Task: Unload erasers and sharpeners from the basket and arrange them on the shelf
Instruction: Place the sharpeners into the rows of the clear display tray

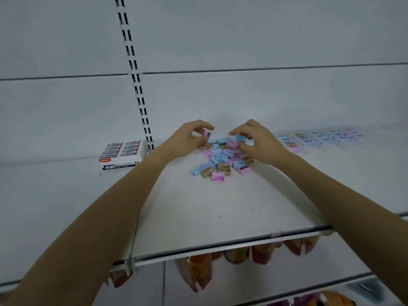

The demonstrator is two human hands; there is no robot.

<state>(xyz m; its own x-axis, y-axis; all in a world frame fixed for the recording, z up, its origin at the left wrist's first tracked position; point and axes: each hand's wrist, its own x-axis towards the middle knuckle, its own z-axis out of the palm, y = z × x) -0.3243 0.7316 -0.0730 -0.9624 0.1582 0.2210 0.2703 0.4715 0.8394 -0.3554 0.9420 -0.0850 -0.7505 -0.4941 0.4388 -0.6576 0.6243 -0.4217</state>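
Pink sharpener, one, in pinch grip of left hand; blue sharpener, one, likewise in right hand.

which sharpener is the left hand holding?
The pink sharpener, pinched in the left hand at the far left edge of the pile; the right hand holds a blue sharpener.

Retail shop aisle, white metal shelf on a slotted upright, boxed erasers, rows of small sharpeners, hanging packets below the shelf edge
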